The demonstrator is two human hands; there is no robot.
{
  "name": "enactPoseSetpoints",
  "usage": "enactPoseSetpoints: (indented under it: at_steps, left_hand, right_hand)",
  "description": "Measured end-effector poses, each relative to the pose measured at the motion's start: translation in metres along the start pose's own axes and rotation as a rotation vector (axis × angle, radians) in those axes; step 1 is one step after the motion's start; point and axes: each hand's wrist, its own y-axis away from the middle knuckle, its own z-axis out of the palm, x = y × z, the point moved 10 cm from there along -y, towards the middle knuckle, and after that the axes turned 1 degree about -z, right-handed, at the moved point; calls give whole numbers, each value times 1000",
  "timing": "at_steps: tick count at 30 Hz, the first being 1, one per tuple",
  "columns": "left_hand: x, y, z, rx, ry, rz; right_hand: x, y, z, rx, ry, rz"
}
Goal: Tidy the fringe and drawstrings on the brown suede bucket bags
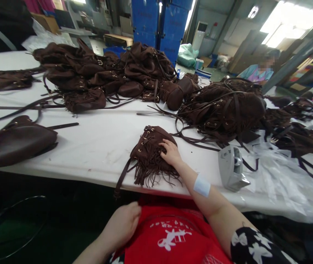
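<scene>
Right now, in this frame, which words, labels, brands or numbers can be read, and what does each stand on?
No text here can be read with certainty.
red garment: a white printed line above a white figure, too blurred to read.
blue crates: faint marks, too small to read.
grey tape dispenser: no legible label.
white wristband: no visible writing.

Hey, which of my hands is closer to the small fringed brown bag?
Right. The right hand rests on the fringed bag, on its right side. The left hand is lower, below the table edge by the red garment, apart from the bag.
</scene>
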Motion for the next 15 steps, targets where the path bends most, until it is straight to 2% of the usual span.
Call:
enactPoseSetpoints:
  at_steps: [1,3,5,7,9,10,12,15]
  left_hand:
    - [-11,17,11,-55,24,-42]
    - [-27,35,14,-22,37,-130]
    - [-27,29,-9,142,22,-130]
    - [-13,4,-44,344,-26,-62]
    - [-3,-31,-73,472,-107,-39]
    - [-2,-50,-82,489,-153,-59]
    - [-3,-82,-88,451,-247,-99]
    - [-11,-106,-79,342,-341,-115]
  right_hand:
    - [-1,-1,0,9,3,-3]
    - [-3,-3,1,21,11,-3]
    - [-4,-5,2,30,16,4]
    - [-6,-8,4,35,12,16]
    - [-7,-9,4,25,4,22]
    - [-8,-8,3,16,1,27]
    - [-9,-5,0,-1,-3,42]
    - [-10,1,-6,-6,-5,57]
